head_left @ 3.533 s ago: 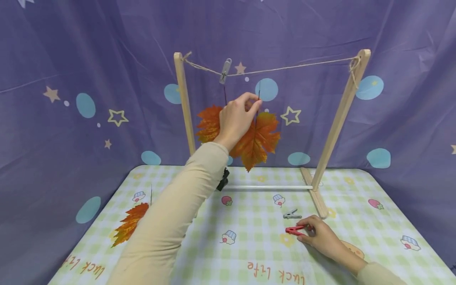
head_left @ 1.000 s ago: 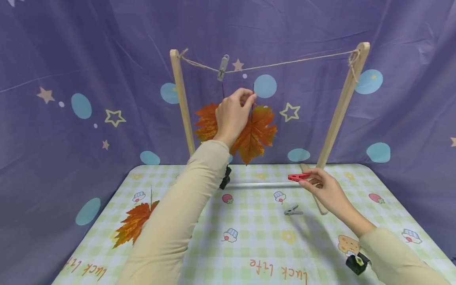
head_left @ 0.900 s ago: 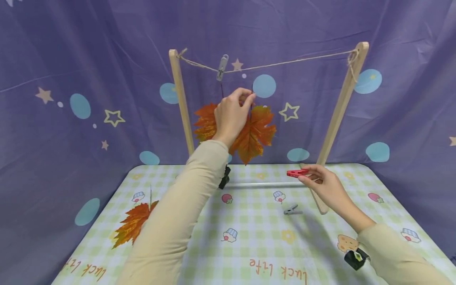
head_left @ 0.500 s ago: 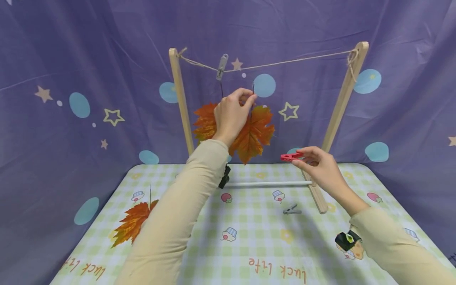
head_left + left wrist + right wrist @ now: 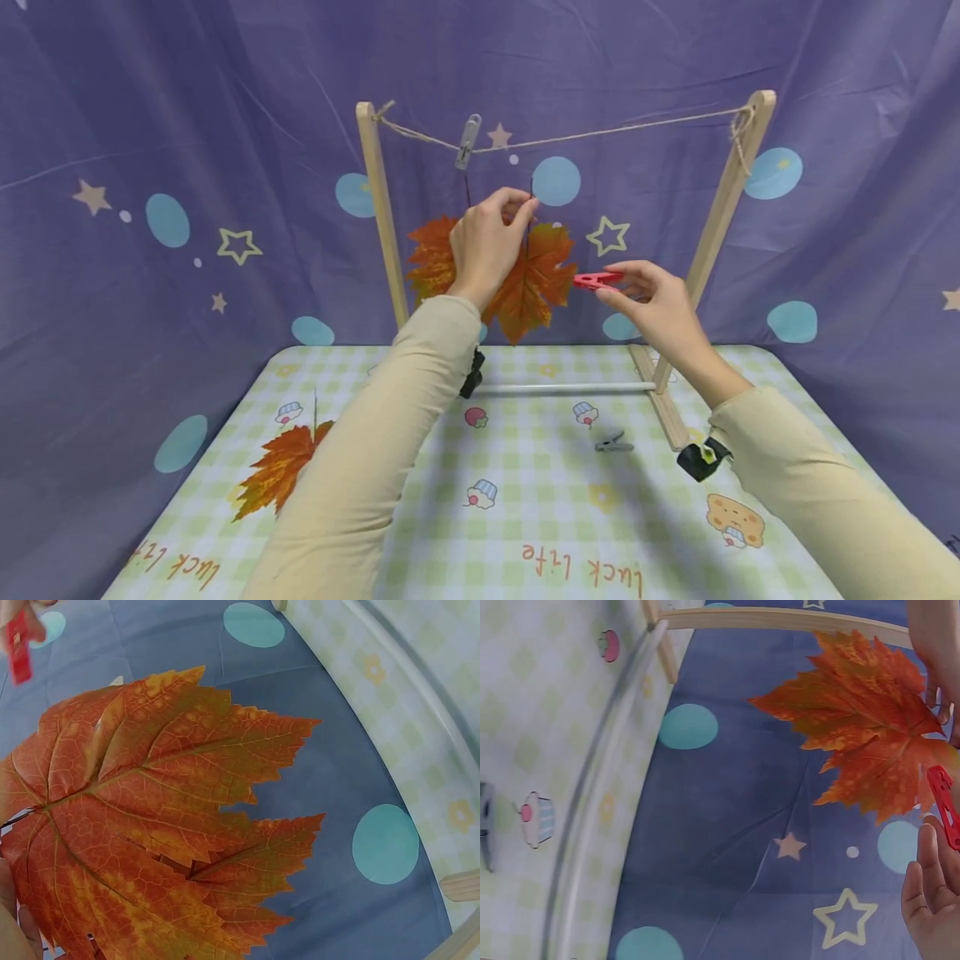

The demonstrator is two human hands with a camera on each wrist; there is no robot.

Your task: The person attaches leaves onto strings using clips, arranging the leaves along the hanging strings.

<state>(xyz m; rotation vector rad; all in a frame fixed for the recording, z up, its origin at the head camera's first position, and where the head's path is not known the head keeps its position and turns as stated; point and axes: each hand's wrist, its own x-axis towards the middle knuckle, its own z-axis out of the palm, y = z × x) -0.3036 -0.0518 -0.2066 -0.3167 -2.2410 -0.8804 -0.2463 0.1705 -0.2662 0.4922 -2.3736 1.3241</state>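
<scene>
Head: I see the left sleeve (image 5: 360,454) partly hiding a second leaf (image 5: 276,468), lower left; centre, the left grip (image 5: 489,242) pinches a maple leaf (image 5: 534,283), the right grip (image 5: 658,308) a red clothespin (image 5: 594,281). Left wrist: the maple leaf looks orange-red, serrated. Right wrist: clothespin, right edge.

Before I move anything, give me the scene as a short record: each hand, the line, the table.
Left hand: pinches the stem of the held leaf; the stem's tip shows below the string
Right hand: holds the red clip, beside the held leaf's edge in the head view
String: tied between two wooden posts
On the string: one gray clip, with the hanging leaf below it, partly hidden
Table: a loose leaf, partly behind the left sleeve; a spare clip, gray
</scene>
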